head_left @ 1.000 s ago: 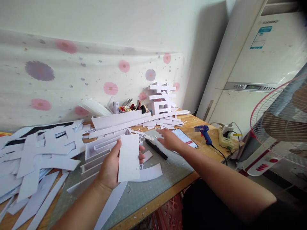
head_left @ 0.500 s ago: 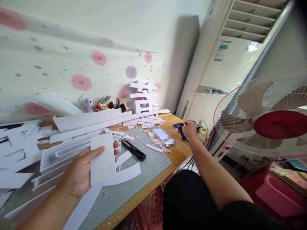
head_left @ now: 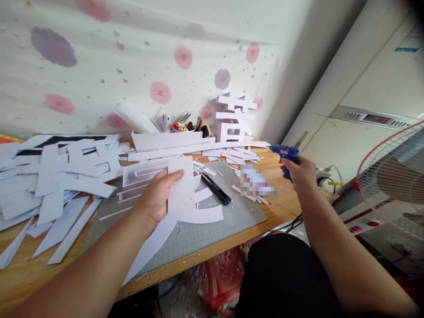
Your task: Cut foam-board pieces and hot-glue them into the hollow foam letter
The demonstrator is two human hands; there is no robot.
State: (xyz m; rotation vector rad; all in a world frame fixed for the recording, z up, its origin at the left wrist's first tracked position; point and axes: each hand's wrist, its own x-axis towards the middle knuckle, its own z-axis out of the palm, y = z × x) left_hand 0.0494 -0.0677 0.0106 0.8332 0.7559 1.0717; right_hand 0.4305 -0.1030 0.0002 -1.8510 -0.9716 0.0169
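Note:
My left hand point(head_left: 159, 194) grips a white rectangular foam-board piece point(head_left: 183, 185) above the grey cutting mat point(head_left: 232, 221), thumb across its front. My right hand point(head_left: 300, 172) is closed round the handle of a blue hot glue gun point(head_left: 285, 153), lifted over the table's right end with its nozzle pointing left. A black utility knife point(head_left: 217, 193) lies on the mat between the two hands. A phone point(head_left: 256, 183), blurred out, lies on the wooden table point(head_left: 281, 207) just left of my right hand.
White foam-board strips and cut-out shapes point(head_left: 62, 176) cover the left of the table. A white standing character point(head_left: 233, 119) and a tray of tools point(head_left: 185, 128) sit at the back by the flowered wall. A fan point(head_left: 394, 176) stands at the right, a red basket point(head_left: 221, 278) under the table.
My right hand went from the phone to the glue gun by the power strip, closed on it and lifted it leftward. My left hand kept hold of the foam-board piece. The camera swung.

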